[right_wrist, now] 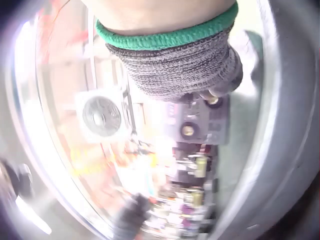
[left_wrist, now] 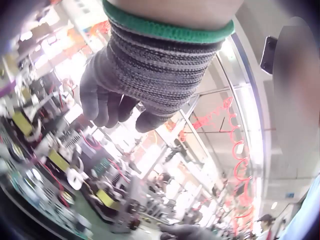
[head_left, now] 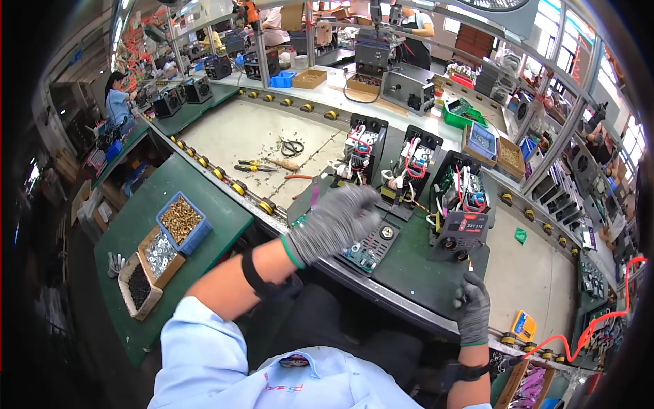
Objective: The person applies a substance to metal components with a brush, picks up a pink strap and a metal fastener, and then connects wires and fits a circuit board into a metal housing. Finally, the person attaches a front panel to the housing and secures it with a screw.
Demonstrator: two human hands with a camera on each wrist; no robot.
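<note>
My left hand (head_left: 337, 225), in a grey knit glove with a green cuff, hangs over a circuit board with a grey panel (head_left: 371, 247). Its fingers are relaxed, with a gap before the thumb (left_wrist: 147, 121) and nothing between them. My gloved right hand (head_left: 472, 310) is at the table's front edge with bent fingers, below the front panel (head_left: 466, 230) of the rightmost machine. A thin wire (head_left: 470, 260) hangs from that panel to the fingertips; I cannot tell whether they pinch it. Two more open machines (head_left: 361, 146) (head_left: 412, 160) stand to the left, with wiring exposed.
On the green side table (head_left: 204, 198) at left stand a blue bin of brass parts (head_left: 182, 221) and boxes of small hardware (head_left: 161, 259). Pliers (head_left: 255, 166) and loose bits lie on the pale conveyor top. Yellow rollers (head_left: 266, 206) line its edge. A red coiled hose (head_left: 586, 334) hangs at right.
</note>
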